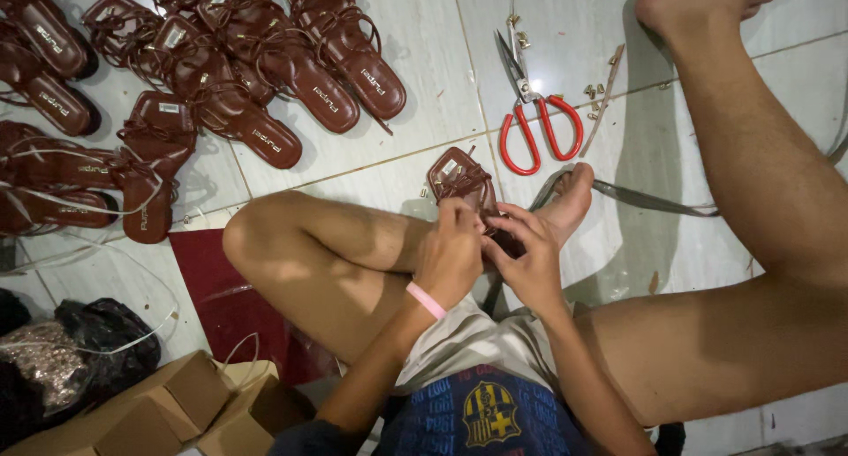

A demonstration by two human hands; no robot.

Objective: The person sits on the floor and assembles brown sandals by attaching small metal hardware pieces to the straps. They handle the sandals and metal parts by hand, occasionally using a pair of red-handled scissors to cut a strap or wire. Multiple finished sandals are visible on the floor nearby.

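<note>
A person sits on a white tiled floor (pixel 424 85), seen from above, legs bent and spread, bare feet pointing toward twelve and one o'clock. Both hands meet at the centre of the view, working on one brown sandal (pixel 459 180) that lies on the floor just beyond the fingertips, toe end toward eleven o'clock. The left hand (pixel 450 255), with a pink wristband (pixel 426 300), is curled closed on the sandal's near end; the right hand (pixel 528 262) sits touching it at three o'clock, fingers pinched on the same end, where the straps are too hidden to make out. The left foot (pixel 568 204) rests just beside the right hand. At one o'clock from the sandal lie red-handled scissors (pixel 534 112), blades pointing to twelve, with small brass fittings (pixel 594 91) and a thin stick (pixel 603 98) near them. A heap of matching brown sandals (pixel 221 67) fills the ten to twelve o'clock area, well apart from the hands. At eight o'clock are cardboard boxes (pixel 177 403) and a black bag (pixel 97 341); a dark red mat (pixel 212 279) lies under the left knee.
</note>
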